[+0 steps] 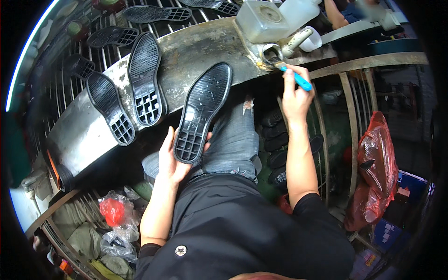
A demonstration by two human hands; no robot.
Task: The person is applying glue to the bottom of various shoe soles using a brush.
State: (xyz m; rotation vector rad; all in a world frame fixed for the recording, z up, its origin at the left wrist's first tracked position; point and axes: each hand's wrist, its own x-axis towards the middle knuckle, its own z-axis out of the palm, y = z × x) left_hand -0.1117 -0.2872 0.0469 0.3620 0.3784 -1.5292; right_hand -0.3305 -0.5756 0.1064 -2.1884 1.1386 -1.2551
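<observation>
A black rubber shoe sole rests in my left hand, gripped at its heel end with the grid of square hollows facing up. Its toe end reaches over the edge of the worn metal bench. My right hand is closed round the blue handle of a brush. The brush's bristle end dips into the mouth of a small crusted pot at the bench's right end. Two more black soles, one upright in the middle and another to its left, lie on the bench.
Behind the metal bench, more soles lie on a barred rack. A cloudy plastic container stands beside the pot. A red plastic bag hangs at the right rail. Clear bags lie at lower left. Another person's arm shows far right.
</observation>
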